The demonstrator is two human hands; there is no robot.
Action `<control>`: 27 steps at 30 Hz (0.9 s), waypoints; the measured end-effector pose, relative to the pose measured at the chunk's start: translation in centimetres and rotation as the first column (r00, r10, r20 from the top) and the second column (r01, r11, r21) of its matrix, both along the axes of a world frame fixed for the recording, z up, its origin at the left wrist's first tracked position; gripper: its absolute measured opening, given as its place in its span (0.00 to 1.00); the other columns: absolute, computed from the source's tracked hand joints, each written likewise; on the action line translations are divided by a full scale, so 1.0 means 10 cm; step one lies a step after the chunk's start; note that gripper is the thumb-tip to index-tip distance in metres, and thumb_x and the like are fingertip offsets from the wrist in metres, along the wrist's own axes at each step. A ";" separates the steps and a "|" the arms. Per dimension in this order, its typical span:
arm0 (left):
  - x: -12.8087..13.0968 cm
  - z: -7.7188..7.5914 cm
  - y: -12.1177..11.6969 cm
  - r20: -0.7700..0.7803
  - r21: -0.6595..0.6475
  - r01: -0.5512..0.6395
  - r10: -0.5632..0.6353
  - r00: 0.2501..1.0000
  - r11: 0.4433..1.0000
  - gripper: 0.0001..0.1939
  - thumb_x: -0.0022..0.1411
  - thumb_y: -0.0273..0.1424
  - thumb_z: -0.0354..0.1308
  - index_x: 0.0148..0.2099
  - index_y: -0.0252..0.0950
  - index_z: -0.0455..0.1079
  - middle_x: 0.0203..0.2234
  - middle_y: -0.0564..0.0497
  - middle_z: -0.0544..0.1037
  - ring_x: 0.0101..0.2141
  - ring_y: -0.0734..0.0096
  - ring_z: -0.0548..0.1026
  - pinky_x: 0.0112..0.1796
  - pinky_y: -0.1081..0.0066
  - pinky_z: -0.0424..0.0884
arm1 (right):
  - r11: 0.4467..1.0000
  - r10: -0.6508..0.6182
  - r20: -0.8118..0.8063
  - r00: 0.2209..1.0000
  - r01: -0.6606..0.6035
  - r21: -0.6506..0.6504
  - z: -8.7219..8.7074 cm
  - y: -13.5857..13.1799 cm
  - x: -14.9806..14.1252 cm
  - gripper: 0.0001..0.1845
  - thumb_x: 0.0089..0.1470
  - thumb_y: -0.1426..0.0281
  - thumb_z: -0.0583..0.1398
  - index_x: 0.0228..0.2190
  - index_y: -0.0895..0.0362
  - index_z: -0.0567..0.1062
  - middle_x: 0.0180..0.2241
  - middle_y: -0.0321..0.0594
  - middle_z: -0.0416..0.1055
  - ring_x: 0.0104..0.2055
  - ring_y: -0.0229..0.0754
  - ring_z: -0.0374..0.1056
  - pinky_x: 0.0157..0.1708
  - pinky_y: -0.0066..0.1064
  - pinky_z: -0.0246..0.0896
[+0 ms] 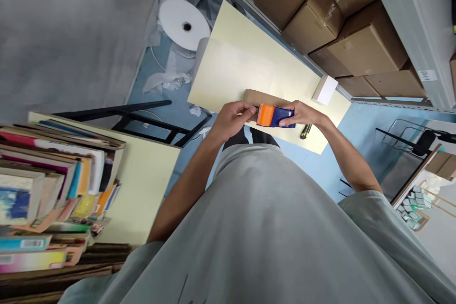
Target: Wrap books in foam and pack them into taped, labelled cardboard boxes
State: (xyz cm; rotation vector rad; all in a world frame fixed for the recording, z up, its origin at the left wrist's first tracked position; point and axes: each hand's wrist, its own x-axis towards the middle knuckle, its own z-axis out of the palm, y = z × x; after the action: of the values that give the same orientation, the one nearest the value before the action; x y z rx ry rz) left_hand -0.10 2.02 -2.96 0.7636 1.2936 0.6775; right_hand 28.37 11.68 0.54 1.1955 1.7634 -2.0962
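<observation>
Slightly right of the frame's centre, I hold a handheld tape dispenser of orange and dark blue plastic, its serrated edge facing left (275, 116). It looks light and stiff, smooth enough to slip a little, and unlikely to break; the teeth would probably scratch. The dark blue end seems the best place to grip, well away from those teeth.

My right hand (303, 113) has that end now, fingers wrapped over its upper side and thumb along its lower one. My left hand (233, 119) is at the serrated edge, thumb and forefinger brought close together; I cannot tell whether they pinch the tape. Both forearms reach up from the lower frame, angling inward.

Behind the dispenser, a flat brown cardboard piece (262, 97) lies on the pale yellow rectangular surface (245, 52). Below my right hand is a black-and-yellow utility knife (305, 131).
</observation>
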 end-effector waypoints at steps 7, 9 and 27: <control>-0.16 0.16 0.06 -0.105 0.028 0.058 -0.054 0.993 0.998 0.19 0.68 0.50 0.67 0.43 0.38 0.80 0.41 0.44 0.87 0.43 0.55 0.85 0.46 0.59 0.82 | 1.000 -0.028 -0.002 1.000 0.028 0.002 0.05 -0.03 -0.08 0.33 0.49 0.39 0.77 0.31 0.56 0.81 0.28 0.33 0.74 0.30 0.38 0.68 0.29 0.30 0.62; -0.23 0.21 0.09 -0.140 0.024 0.096 -0.092 0.986 0.995 0.18 0.67 0.49 0.68 0.42 0.39 0.81 0.41 0.44 0.87 0.44 0.53 0.85 0.47 0.59 0.81 | 0.999 -0.033 0.007 0.999 0.033 -0.013 0.06 -0.04 -0.10 0.34 0.49 0.38 0.77 0.31 0.57 0.81 0.28 0.34 0.74 0.30 0.39 0.69 0.29 0.30 0.62; -0.93 -0.05 0.27 -0.117 -0.101 0.049 -0.061 0.991 0.994 0.16 0.62 0.47 0.74 0.35 0.39 0.82 0.34 0.43 0.85 0.40 0.53 0.84 0.47 0.55 0.83 | 0.999 -0.039 0.100 0.994 0.038 0.004 0.19 0.02 -0.21 0.34 0.50 0.38 0.76 0.28 0.57 0.80 0.26 0.35 0.74 0.27 0.38 0.70 0.25 0.29 0.62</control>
State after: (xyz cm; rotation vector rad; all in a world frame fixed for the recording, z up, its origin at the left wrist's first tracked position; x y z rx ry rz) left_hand -9.43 4.77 -3.42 0.7658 1.3996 0.5263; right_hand 26.29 11.92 2.46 1.3208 1.7133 -2.0173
